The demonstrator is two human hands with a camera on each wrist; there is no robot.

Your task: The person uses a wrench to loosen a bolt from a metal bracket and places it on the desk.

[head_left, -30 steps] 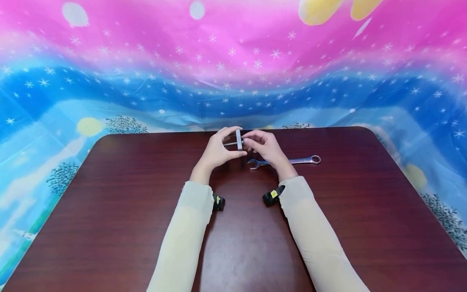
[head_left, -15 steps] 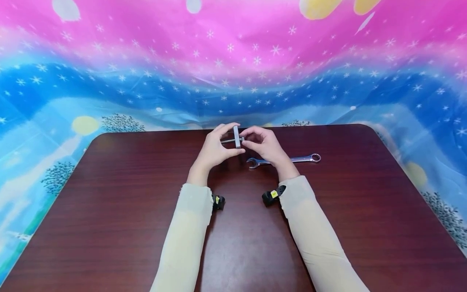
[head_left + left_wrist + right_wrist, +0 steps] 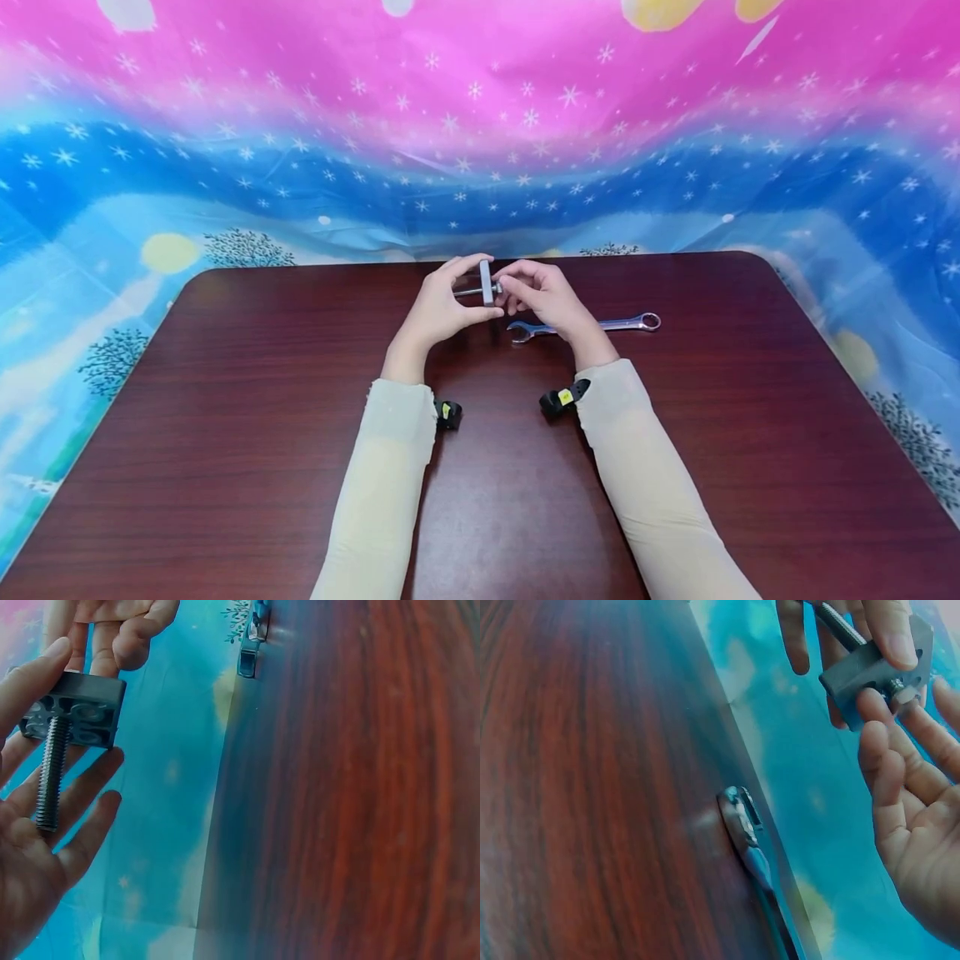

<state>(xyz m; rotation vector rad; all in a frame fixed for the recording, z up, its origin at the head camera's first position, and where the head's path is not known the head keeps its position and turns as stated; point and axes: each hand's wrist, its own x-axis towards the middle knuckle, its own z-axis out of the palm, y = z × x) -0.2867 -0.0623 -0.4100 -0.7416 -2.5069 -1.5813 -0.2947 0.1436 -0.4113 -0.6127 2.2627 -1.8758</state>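
Note:
My left hand [image 3: 437,307] grips a grey metal block [image 3: 486,283] by its edges between thumb and fingers, above the table's far part. A threaded bolt [image 3: 51,776] passes through the block, its shank pointing back toward the left palm [image 3: 26,862]. On the block's other side, the bolt's hex head [image 3: 907,694] sits a little out from the face. The fingers of my right hand [image 3: 551,298] are curled around that head, thumb and index fingertips at it; in the right wrist view the right hand [image 3: 922,832] is below the block [image 3: 862,675].
A combination wrench [image 3: 622,325] lies on the dark red wooden table [image 3: 480,500], just beyond the right wrist, its open end to the left. A patterned pink and blue cloth [image 3: 450,125] hangs behind the table. Each wrist wears a small black camera [image 3: 557,403].
My right thumb and fingers have shifted about the bolt head, the other fingers now lower and spread. The left hand keeps its grip on the block. The head view has tilted slightly.

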